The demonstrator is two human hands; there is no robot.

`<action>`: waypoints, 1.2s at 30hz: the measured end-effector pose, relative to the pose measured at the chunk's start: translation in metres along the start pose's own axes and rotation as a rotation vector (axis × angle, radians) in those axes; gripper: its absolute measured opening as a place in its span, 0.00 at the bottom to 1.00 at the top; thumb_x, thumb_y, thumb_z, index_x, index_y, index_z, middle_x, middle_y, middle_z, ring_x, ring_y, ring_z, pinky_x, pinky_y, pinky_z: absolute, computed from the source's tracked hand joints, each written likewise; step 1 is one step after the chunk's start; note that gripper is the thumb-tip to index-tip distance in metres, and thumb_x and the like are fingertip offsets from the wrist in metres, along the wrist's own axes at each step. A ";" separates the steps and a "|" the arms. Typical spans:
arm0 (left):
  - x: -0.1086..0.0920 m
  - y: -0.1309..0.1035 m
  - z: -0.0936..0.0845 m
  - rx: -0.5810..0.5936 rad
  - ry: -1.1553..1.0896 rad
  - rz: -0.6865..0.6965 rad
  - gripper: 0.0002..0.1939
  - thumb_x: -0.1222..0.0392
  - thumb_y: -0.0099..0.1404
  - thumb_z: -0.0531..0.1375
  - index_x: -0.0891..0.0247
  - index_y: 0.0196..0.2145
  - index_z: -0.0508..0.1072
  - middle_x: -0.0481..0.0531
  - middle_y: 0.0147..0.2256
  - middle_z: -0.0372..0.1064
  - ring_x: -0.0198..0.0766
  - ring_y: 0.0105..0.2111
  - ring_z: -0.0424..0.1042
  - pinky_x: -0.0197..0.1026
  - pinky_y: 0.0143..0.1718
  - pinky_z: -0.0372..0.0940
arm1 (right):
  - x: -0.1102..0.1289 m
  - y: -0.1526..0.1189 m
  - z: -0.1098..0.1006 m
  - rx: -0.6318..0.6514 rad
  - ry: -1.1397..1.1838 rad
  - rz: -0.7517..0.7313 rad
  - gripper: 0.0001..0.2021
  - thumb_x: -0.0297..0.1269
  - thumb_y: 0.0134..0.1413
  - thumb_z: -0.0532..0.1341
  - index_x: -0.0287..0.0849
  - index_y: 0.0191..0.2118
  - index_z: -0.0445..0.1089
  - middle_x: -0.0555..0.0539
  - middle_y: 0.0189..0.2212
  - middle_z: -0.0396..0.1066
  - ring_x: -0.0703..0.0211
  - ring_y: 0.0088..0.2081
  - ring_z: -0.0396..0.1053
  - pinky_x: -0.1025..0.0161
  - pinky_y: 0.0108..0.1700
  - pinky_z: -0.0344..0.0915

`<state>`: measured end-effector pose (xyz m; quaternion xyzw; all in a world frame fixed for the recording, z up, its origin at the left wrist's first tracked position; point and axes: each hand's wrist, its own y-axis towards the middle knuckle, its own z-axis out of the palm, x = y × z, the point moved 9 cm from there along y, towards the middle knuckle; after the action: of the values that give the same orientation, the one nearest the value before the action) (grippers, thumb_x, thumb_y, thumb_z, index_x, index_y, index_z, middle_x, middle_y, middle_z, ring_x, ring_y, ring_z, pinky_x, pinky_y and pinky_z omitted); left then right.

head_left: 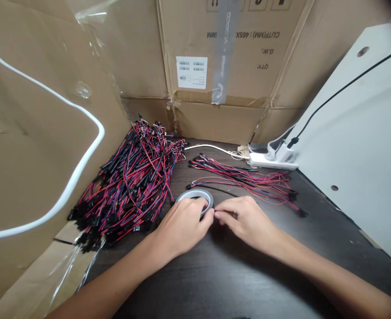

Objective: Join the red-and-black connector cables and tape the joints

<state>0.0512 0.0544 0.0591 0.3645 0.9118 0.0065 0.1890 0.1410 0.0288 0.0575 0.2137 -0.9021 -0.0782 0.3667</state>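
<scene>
My left hand (186,225) is closed around the near side of a roll of tape (195,193) with a pale grey core, its thumb and fingertips at the roll's right edge. Touching that same edge, my right hand (248,221) pinches something small and dark, too hidden to name. Just behind the hands lies a smaller bunch of red, blue and black wires (242,175) with black connectors. A big heap of similar wires (138,173) fills the left side of the dark table (235,279).
A white power strip (273,161) with plugs sits at the back right, beside a white panel (358,146). Cardboard (215,122) stands behind and at the left. A thick white cable (79,170) hangs at the left. A black cord (348,86) runs to the strip.
</scene>
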 end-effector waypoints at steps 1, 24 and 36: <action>0.000 0.000 0.001 0.011 0.010 0.001 0.14 0.58 0.68 0.49 0.63 0.27 0.68 0.49 0.25 0.67 0.36 0.25 0.66 0.39 0.26 0.53 | 0.001 0.000 0.000 -0.002 0.000 -0.011 0.12 0.31 0.59 0.56 0.40 0.27 0.72 0.50 0.23 0.70 0.64 0.25 0.65 0.66 0.30 0.58; -0.006 0.000 -0.009 -0.051 -0.047 0.062 0.16 0.57 0.64 0.52 0.64 0.21 0.69 0.45 0.17 0.54 0.29 0.18 0.53 0.37 0.23 0.45 | 0.063 -0.025 -0.003 -0.217 -0.632 -0.602 0.18 0.23 0.60 0.48 0.36 0.22 0.66 0.47 0.18 0.59 0.61 0.23 0.51 0.60 0.26 0.48; -0.015 -0.004 -0.009 -0.077 -0.078 0.082 0.18 0.56 0.63 0.52 0.65 0.17 0.63 0.46 0.16 0.55 0.29 0.18 0.50 0.38 0.25 0.44 | 0.070 -0.038 -0.004 -0.287 -0.721 -0.698 0.11 0.22 0.57 0.51 0.30 0.31 0.71 0.47 0.18 0.61 0.61 0.22 0.53 0.60 0.23 0.49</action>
<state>0.0552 0.0431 0.0721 0.3942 0.8871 0.0352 0.2377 0.1112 -0.0358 0.0928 0.4087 -0.8264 -0.3873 0.0103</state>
